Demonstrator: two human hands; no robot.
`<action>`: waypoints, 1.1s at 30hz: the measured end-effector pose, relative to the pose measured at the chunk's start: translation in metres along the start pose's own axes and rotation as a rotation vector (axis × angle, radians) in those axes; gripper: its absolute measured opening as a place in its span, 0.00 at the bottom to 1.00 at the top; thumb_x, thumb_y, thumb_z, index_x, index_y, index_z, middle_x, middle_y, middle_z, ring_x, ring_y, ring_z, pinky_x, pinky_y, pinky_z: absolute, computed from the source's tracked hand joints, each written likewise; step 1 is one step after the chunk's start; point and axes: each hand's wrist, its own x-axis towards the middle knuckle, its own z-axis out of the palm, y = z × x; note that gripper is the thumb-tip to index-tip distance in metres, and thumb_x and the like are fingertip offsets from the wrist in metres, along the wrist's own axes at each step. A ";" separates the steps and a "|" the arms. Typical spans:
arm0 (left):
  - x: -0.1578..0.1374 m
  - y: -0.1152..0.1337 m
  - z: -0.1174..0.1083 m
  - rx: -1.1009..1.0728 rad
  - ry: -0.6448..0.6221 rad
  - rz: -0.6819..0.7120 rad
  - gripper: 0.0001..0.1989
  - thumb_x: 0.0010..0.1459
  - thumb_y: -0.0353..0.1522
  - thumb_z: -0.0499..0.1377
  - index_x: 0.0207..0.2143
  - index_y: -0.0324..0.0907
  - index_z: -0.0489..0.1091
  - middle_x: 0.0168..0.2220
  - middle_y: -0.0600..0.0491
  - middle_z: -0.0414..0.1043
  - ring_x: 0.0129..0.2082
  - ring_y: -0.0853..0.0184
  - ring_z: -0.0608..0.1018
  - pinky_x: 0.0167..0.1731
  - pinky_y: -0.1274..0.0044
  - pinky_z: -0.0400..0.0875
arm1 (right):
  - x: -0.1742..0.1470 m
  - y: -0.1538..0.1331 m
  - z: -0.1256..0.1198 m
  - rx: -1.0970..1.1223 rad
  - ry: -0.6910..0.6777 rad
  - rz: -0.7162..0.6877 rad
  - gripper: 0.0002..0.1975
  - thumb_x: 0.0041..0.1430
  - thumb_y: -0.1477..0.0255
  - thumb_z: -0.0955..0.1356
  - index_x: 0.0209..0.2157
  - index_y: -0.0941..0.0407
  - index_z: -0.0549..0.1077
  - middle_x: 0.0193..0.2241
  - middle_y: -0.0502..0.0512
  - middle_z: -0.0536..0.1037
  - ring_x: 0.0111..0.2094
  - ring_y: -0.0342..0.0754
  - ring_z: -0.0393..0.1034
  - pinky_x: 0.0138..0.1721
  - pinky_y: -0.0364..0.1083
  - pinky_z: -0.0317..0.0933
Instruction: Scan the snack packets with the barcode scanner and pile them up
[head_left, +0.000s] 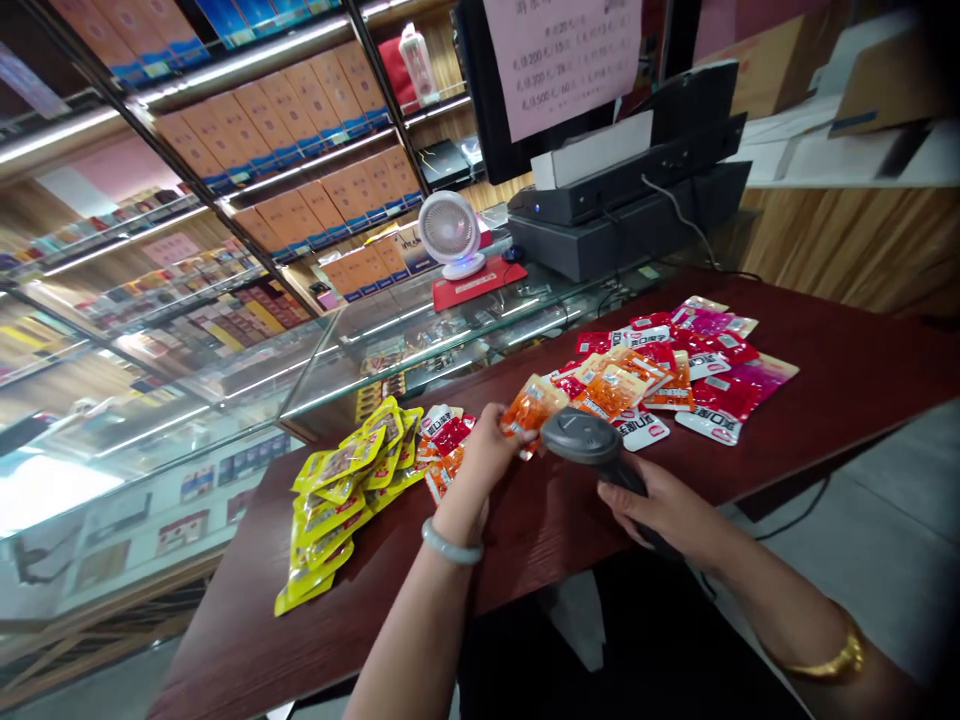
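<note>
My right hand (pixel 652 505) is wrapped round the handle of a dark grey barcode scanner (pixel 585 436); its head points left over the table. An orange snack packet (pixel 534 402) is gripped in my left hand (pixel 491 450), close to the scanner's head. To the right lies a loose heap of orange, red and purple snack packets (pixel 622 385). A smaller group of red and orange packets (pixel 448 432) is partly hidden behind my left hand and wrist. Yellow snack packets (pixel 352 480) lie overlapped in a pile further left.
The dark red table (pixel 540 540) stands against a glass display counter (pixel 420 335). On the counter are a small white fan (pixel 450 232), a red mat and a black cash register (pixel 630 190). Shelves of orange boxes (pixel 300 100) rise behind. A cable hangs below the table's right edge.
</note>
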 end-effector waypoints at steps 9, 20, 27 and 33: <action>0.001 0.006 -0.030 0.162 0.014 0.229 0.20 0.55 0.34 0.65 0.50 0.44 0.70 0.51 0.45 0.73 0.52 0.58 0.74 0.55 0.66 0.66 | -0.002 0.010 0.000 -0.039 -0.014 0.042 0.27 0.58 0.48 0.67 0.46 0.55 0.62 0.15 0.40 0.63 0.15 0.40 0.55 0.17 0.40 0.49; -0.051 -0.052 -0.071 0.896 0.056 -0.123 0.26 0.51 0.48 0.65 0.44 0.40 0.68 0.45 0.41 0.74 0.49 0.50 0.74 0.47 0.66 0.65 | 0.014 0.015 0.018 -0.060 -0.111 0.028 0.23 0.60 0.52 0.68 0.44 0.55 0.64 0.15 0.40 0.65 0.14 0.39 0.56 0.17 0.39 0.49; -0.051 -0.041 -0.052 0.594 -0.040 -0.108 0.25 0.51 0.44 0.67 0.46 0.44 0.64 0.34 0.50 0.76 0.36 0.58 0.79 0.32 0.76 0.62 | 0.021 0.007 0.031 -0.040 -0.176 0.018 0.24 0.60 0.54 0.69 0.46 0.57 0.64 0.14 0.40 0.64 0.14 0.39 0.56 0.16 0.38 0.50; -0.050 -0.043 -0.047 0.533 0.001 -0.079 0.26 0.49 0.44 0.67 0.47 0.43 0.65 0.35 0.50 0.76 0.37 0.57 0.78 0.32 0.75 0.62 | 0.022 0.007 0.029 -0.021 -0.149 0.007 0.22 0.59 0.52 0.69 0.42 0.56 0.64 0.15 0.40 0.64 0.14 0.38 0.56 0.16 0.38 0.50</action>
